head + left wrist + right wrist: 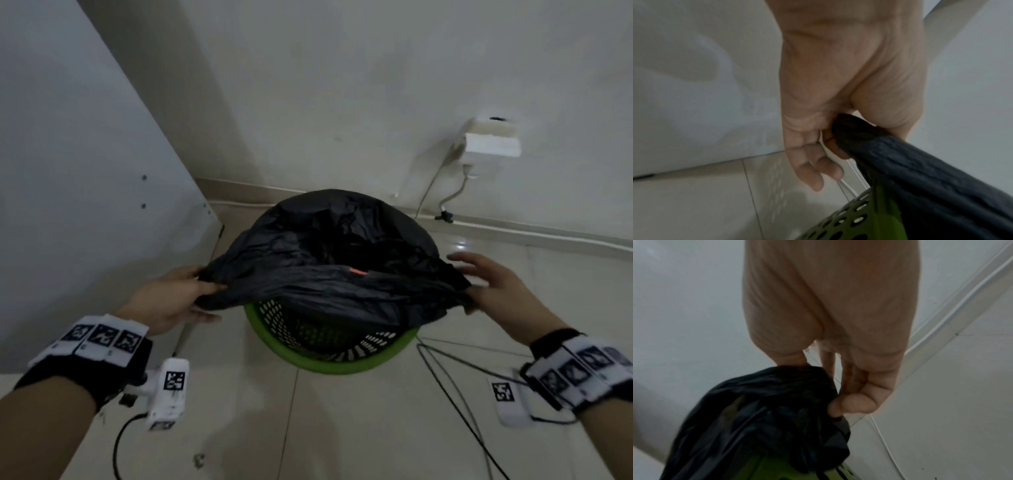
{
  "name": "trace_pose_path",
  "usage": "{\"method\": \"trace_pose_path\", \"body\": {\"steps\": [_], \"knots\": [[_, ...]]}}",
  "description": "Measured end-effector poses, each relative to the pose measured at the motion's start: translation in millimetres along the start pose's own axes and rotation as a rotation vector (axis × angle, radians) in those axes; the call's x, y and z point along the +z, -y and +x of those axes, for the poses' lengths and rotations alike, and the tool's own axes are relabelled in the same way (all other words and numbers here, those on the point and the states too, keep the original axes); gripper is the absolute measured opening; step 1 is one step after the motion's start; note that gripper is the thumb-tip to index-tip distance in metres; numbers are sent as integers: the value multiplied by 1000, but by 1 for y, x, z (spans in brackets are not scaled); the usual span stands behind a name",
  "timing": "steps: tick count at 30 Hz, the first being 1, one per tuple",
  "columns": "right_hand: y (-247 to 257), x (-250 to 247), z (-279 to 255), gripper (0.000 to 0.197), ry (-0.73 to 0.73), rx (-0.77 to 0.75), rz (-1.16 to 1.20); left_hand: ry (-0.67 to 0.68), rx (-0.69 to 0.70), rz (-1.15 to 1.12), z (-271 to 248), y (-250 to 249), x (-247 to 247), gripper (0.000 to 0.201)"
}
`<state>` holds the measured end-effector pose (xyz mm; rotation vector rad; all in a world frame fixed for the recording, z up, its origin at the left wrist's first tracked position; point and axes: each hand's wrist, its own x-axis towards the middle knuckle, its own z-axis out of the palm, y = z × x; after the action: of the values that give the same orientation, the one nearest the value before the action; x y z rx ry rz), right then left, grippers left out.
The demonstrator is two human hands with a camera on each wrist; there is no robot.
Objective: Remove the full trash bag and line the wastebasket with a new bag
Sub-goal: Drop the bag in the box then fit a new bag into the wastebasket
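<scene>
A black trash bag [329, 253] lies spread over a green perforated wastebasket [329, 353] on the tiled floor. Its near edge is lifted off the rim, and something red shows inside. My left hand [178, 294] pinches the bag's left edge [855, 134] between thumb and fingers. At the bag's right edge [789, 394], my right hand [493, 284] pinches the plastic with the thumb and a finger, the other fingers spread above it. The basket's green wall [865, 216] shows under the bag in both wrist views.
A white cabinet panel [85, 171] stands close on the left. A wall with a socket box [489, 140] and hanging cables [428, 192] is behind the basket. Black cables [455, 394] trail over the floor tiles at the right.
</scene>
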<state>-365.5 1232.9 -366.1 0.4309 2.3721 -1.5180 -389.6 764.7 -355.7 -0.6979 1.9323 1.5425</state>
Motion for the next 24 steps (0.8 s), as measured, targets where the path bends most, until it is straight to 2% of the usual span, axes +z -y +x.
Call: {"method": "trace_pose_path", "body": {"steps": [2, 5, 7, 9, 10, 11, 14, 16, 18, 22, 24], "knots": [[4, 6, -15, 53, -59, -118, -110, 33, 20, -176, 0, 7, 0, 34], [3, 19, -36, 61, -72, -259, -333, 47, 89, -411, 0, 17, -5, 43], [1, 28, -55, 49, -53, -261, -342, 49, 106, -466, -1, 25, -7, 40], [-2, 43, -75, 28, -24, -257, -290, 84, 61, -475, -7, 32, -4, 32], [-6, 50, -85, 17, -33, -283, -298, 104, 42, -459, -11, 36, -3, 29], [-9, 57, -94, 15, -82, -306, -366, 117, 20, -409, -14, 40, -1, 27], [-22, 78, -109, 20, -295, -528, -756, 138, -37, -106, -19, 49, 0, 31], [-22, 91, -120, 11, -288, -645, -880, 137, -54, 2, -23, 52, 3, 32], [-19, 98, -131, 14, -274, -701, -915, 142, -34, 42, -25, 54, 4, 32], [-39, 99, -151, 21, -166, -674, -999, 177, 12, 188, -19, 68, -4, 38], [-54, 100, -152, 19, -115, -623, -1065, 141, 17, 312, -14, 77, -2, 36]]}}
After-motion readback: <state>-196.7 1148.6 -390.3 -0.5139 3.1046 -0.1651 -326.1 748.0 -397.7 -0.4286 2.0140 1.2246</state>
